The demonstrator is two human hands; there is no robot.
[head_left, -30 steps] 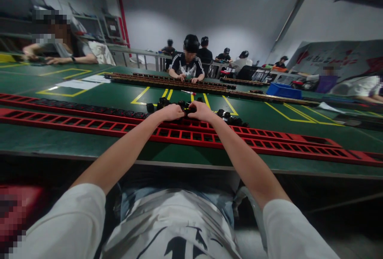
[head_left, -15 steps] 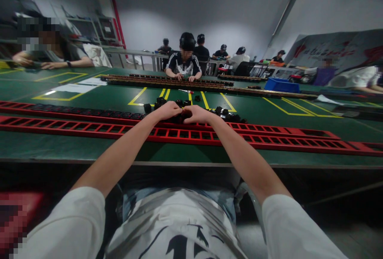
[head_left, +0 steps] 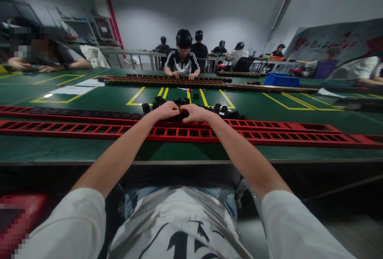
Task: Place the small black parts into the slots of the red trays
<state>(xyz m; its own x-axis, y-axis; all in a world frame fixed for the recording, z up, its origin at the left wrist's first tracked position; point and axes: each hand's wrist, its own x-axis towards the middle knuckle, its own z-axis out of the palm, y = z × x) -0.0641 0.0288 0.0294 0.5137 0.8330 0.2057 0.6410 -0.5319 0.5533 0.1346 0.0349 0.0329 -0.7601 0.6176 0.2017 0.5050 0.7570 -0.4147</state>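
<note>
My left hand (head_left: 168, 110) and my right hand (head_left: 194, 113) meet over the rear red slotted frame (head_left: 263, 124). The fingers of both are curled in, closed around a small black part (head_left: 180, 114) between them; its shape is mostly hidden. Along the left of that frame, a row of black square parts (head_left: 86, 113) sits in the slots. A second red slotted frame (head_left: 98, 129) lies nearer me, its slots showing green tabletop. Loose black parts (head_left: 159, 100) are heaped just behind my hands, with others (head_left: 223, 109) to the right.
Yellow tape outlines (head_left: 136, 96) mark the green table (head_left: 113, 99). Long brown-and-black strips (head_left: 167, 81) lie farther back, before a co-worker (head_left: 182, 59). A blue bin (head_left: 281, 79) stands at the back right, and white papers (head_left: 72, 89) lie at left. Other people sit around.
The view has shifted slightly. Both hands keep nearly the same place and closed pose over the rear frame, with only a small shift of the fingers.
</note>
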